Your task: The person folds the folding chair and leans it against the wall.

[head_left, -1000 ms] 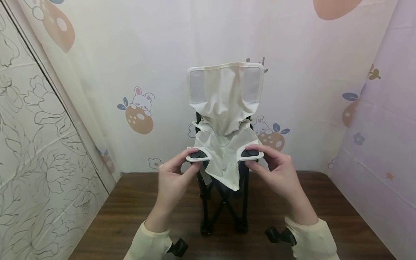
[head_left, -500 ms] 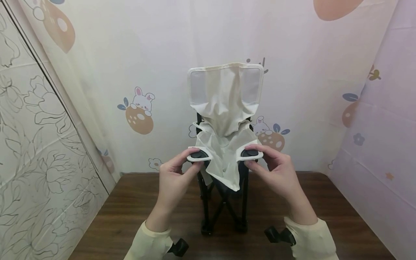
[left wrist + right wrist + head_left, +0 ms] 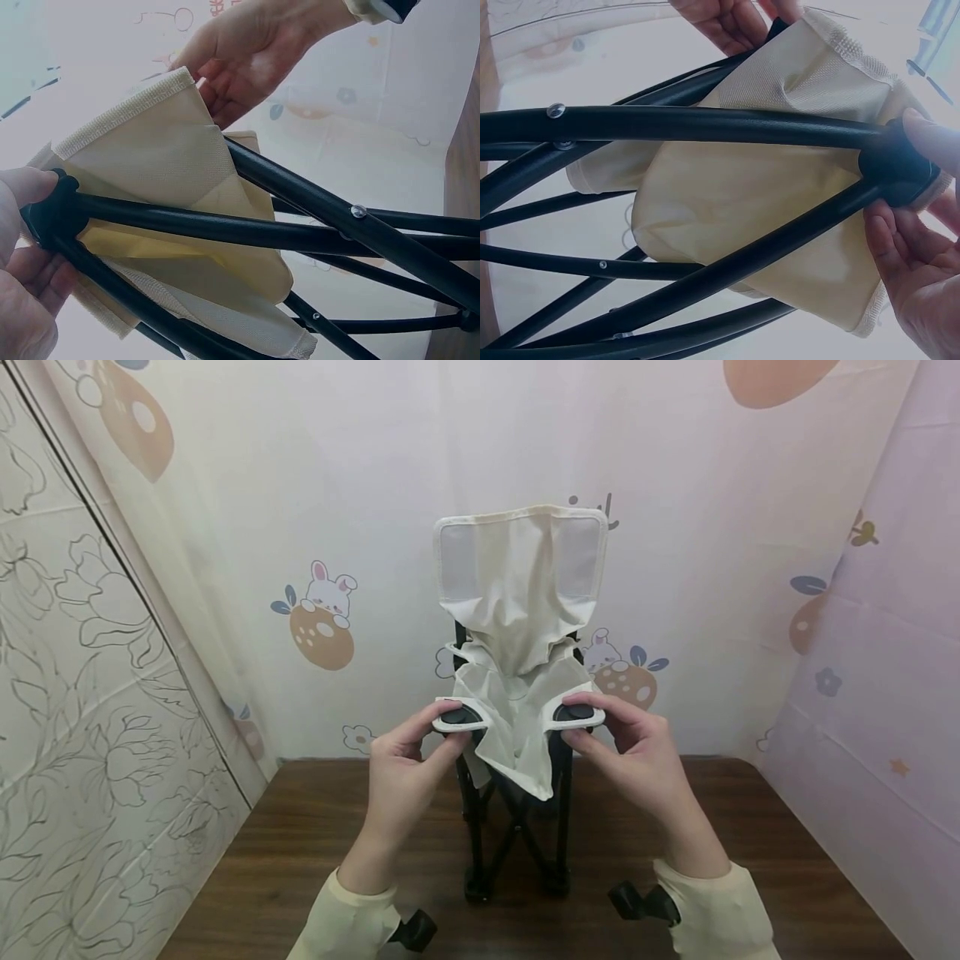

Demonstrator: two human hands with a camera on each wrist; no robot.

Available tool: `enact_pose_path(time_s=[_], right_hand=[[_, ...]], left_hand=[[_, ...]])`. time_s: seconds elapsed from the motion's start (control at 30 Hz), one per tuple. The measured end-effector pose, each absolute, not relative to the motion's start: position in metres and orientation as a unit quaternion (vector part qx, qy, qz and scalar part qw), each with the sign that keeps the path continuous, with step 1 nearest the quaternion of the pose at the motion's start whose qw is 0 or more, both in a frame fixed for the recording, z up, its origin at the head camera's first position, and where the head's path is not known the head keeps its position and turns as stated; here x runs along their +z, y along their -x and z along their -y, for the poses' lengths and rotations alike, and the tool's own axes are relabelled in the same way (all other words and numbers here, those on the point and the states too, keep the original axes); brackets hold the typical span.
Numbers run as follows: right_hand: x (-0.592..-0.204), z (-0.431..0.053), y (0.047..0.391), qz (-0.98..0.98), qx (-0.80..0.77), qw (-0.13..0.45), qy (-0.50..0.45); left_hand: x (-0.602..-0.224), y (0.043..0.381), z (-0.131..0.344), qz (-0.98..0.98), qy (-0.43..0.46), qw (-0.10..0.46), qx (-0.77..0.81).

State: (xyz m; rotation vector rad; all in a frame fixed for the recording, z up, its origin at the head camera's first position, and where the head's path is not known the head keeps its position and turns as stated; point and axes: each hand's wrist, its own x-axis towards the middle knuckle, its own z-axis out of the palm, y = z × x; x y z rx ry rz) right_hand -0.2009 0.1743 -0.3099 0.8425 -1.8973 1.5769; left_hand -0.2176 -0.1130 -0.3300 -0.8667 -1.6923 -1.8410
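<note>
A small folding chair [image 3: 517,727] with a cream fabric seat and a black tube frame stands half folded on the table. Its backrest [image 3: 517,560] rises behind, and the seat cloth sags in creases between the two front corners. My left hand [image 3: 408,768] pinches the left front corner, around a black plastic joint [image 3: 56,214] where two tubes meet. My right hand [image 3: 637,752] grips the matching right corner and its black joint [image 3: 900,161], thumb on one side and fingers on the other. The crossed legs [image 3: 517,835] below are close together.
The chair's feet rest on a dark brown wooden table [image 3: 315,860]. Close behind hangs a pale curtain [image 3: 375,485] printed with rabbits and fruit. A flower-patterned panel [image 3: 97,693] borders the left side and another printed cloth [image 3: 862,735] the right.
The hands have drawn very slightly closer together, the right one shifting a little to the left. Both keep their hold on the chair's corners.
</note>
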Motion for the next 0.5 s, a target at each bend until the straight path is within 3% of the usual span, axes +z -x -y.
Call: enact_pose_path(time_s=[0.5], right_hand=[[-0.3092,-0.1714,0.2031,0.690,0.593,0.263,-0.321]], left_hand=[[-0.3270,0.2174,0.1099,0.622,0.315,0.246,-0.673]])
